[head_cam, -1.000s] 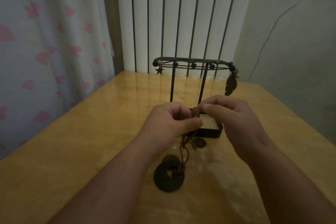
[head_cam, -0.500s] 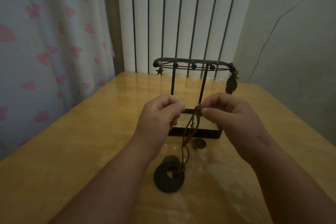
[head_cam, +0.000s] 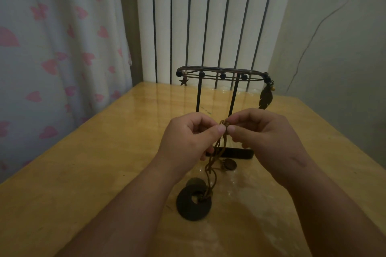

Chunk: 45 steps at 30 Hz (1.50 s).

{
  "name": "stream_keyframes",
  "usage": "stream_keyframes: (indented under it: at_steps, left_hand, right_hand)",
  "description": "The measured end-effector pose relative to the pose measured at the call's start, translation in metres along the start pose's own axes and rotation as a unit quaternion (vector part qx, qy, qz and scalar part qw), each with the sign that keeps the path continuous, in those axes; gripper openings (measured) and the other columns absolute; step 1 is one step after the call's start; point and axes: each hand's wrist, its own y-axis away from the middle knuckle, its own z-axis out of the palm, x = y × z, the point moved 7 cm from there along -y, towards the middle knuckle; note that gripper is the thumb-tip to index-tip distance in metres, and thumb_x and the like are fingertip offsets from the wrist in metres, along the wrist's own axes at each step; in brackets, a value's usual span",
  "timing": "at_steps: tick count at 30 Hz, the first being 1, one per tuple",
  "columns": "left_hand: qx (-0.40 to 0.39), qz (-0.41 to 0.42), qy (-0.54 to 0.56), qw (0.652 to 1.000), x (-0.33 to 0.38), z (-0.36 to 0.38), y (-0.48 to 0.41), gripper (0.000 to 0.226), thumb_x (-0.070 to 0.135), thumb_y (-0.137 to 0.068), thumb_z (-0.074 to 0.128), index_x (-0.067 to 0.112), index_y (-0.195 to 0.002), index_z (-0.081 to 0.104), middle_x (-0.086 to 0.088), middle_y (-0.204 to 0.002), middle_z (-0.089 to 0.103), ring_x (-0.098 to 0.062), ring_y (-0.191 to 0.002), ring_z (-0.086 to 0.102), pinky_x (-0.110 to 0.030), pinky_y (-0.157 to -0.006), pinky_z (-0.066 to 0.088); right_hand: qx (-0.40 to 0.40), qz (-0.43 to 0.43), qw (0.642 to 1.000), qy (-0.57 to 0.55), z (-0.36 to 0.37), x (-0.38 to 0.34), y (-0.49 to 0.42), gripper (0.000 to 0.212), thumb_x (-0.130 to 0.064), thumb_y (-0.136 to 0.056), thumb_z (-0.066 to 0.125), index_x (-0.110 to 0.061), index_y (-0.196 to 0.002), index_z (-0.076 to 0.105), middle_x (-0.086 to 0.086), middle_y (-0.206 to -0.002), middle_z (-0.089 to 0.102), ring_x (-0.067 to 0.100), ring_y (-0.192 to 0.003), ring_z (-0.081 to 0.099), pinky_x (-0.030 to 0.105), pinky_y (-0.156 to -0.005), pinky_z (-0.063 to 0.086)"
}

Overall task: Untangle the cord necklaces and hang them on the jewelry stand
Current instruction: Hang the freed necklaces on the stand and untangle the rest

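Observation:
Twisted brown cord necklaces (head_cam: 213,162) hang from my fingertips in front of the black jewelry stand (head_cam: 221,76). My left hand (head_cam: 188,140) and my right hand (head_cam: 265,133) both pinch the knotted top of the cords, thumbs almost touching. A large dark ring pendant (head_cam: 193,201) on the cords rests on the wooden table (head_cam: 94,162), with a smaller dark disc (head_cam: 229,164) beside the stand's base (head_cam: 240,153). A feather pendant (head_cam: 265,98) hangs at the stand's right end and a small star (head_cam: 183,82) at its left end.
A white ribbed radiator (head_cam: 208,19) stands behind the table. A curtain with pink hearts (head_cam: 52,58) hangs on the left. A plain wall with a thin cable (head_cam: 309,44) is on the right. The table's far edge lies just behind the stand.
Both hands rose a little with the cords. My left hand let go briefly, then pinched the knot again beside my right thumb. The ring pendant stayed on the table.

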Motion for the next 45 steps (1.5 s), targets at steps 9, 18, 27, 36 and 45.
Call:
stream_keyframes:
  at_steps: [9, 18, 27, 36, 45]
  left_hand:
    - [0.010, -0.039, -0.022, 0.999, -0.005, 0.001, -0.001, 0.010, 0.018, -0.091, 0.063, 0.018, -0.083, 0.070, 0.001, -0.068, 0.067, -0.011, -0.059, 0.064, -0.022, -0.053, 0.051]
    - [-0.018, -0.082, 0.072, 0.994, -0.008, 0.004, -0.001, 0.017, 0.013, -0.094, 0.056, 0.013, -0.081, 0.067, 0.000, -0.069, 0.064, -0.015, -0.060, 0.058, -0.027, -0.053, 0.047]
    - [-0.021, -0.077, 0.045, 0.996, -0.008, 0.004, -0.001, 0.014, 0.017, -0.094, 0.059, 0.012, -0.086, 0.069, 0.001, -0.068, 0.063, -0.014, -0.060, 0.057, -0.023, -0.052, 0.047]
    - [-0.038, -0.107, 0.067, 0.991, -0.012, 0.009, -0.002, 0.022, 0.013, -0.096, 0.051, 0.015, -0.079, 0.064, 0.002, -0.063, 0.057, -0.012, -0.055, 0.051, -0.025, -0.049, 0.041]
    - [-0.043, -0.119, 0.087, 0.988, -0.016, 0.010, -0.003, 0.026, 0.017, -0.096, 0.049, 0.021, -0.074, 0.063, 0.003, -0.063, 0.054, -0.012, -0.056, 0.047, -0.025, -0.049, 0.037]
  right_hand:
    - [-0.011, 0.009, 0.999, 0.029, 0.002, 0.003, -0.001, 0.014, -0.014, -0.088, 0.064, -0.027, -0.089, 0.069, -0.018, -0.077, 0.070, -0.007, -0.073, 0.062, 0.004, -0.058, 0.044]
    - [-0.010, 0.022, 0.999, 0.023, 0.003, 0.005, -0.001, 0.013, -0.018, -0.090, 0.063, -0.030, -0.091, 0.069, -0.014, -0.080, 0.071, -0.001, -0.071, 0.063, 0.011, -0.057, 0.046]
    - [-0.005, 0.009, 1.000, 0.016, 0.004, 0.000, 0.001, 0.017, -0.034, -0.079, 0.071, -0.032, -0.096, 0.067, -0.011, -0.086, 0.068, -0.001, -0.080, 0.063, 0.016, -0.061, 0.052]
    - [-0.026, 0.041, 0.999, -0.020, 0.007, 0.003, 0.002, 0.007, -0.010, -0.084, 0.066, -0.017, -0.086, 0.068, 0.001, -0.075, 0.071, 0.011, -0.067, 0.069, 0.020, -0.062, 0.057]
    - [-0.066, 0.089, 0.989, -0.100, 0.010, 0.008, 0.004, 0.011, -0.004, -0.089, 0.061, -0.011, -0.095, 0.066, 0.004, -0.079, 0.074, 0.013, -0.072, 0.070, 0.021, -0.063, 0.056]
